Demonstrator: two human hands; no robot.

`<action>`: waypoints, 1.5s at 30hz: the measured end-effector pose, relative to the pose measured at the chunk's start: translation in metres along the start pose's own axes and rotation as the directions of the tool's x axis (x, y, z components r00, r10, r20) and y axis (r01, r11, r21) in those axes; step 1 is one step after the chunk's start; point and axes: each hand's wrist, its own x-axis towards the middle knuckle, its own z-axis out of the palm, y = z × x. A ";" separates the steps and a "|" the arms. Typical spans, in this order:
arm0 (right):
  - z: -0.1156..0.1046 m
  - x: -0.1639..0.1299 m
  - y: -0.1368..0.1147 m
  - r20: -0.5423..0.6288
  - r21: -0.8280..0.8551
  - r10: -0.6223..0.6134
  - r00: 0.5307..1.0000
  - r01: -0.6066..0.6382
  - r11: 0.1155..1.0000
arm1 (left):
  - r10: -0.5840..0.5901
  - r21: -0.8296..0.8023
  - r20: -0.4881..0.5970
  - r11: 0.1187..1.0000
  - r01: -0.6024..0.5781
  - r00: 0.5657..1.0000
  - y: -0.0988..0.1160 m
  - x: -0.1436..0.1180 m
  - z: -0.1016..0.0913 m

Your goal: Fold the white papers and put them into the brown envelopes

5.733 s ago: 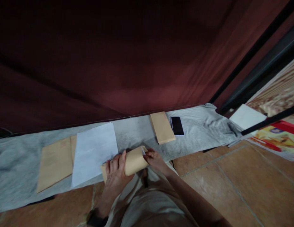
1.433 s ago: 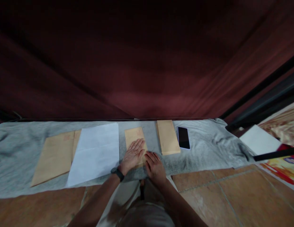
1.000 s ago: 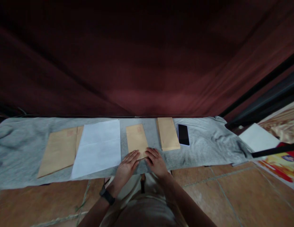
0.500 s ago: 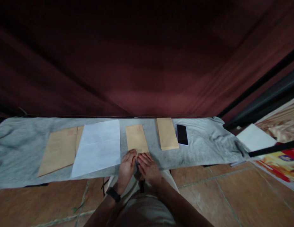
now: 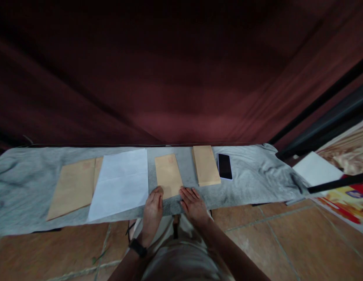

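A small brown envelope point(image 5: 168, 174) lies flat on the grey cloth point(image 5: 251, 183) in front of me. My left hand point(image 5: 153, 206) rests flat on the cloth at the envelope's near left corner, fingertips touching its edge. At the near right corner, my right hand point(image 5: 194, 202) lies palm down with fingers spread. Neither hand holds anything. A black watch sits on my left wrist.
A white sheet point(image 5: 121, 182) lies left of the envelope, partly over larger brown envelopes point(image 5: 72, 186). A stack of brown envelopes point(image 5: 206, 164) and a black phone point(image 5: 224, 166) lie to the right. Dark red curtain behind, tiled floor point(image 5: 286, 242) in front, white paper point(image 5: 314, 169) far right.
The envelope I was filling and bending is now laid flat on the cloth. My hands slid down it to its near edge and have just moved apart to its two corners.
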 end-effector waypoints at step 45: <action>0.016 0.050 -0.016 -0.046 0.717 0.611 0.790 -0.399 0.571 | -0.306 -0.512 0.025 0.814 0.275 0.952 0.079 0.038 -0.004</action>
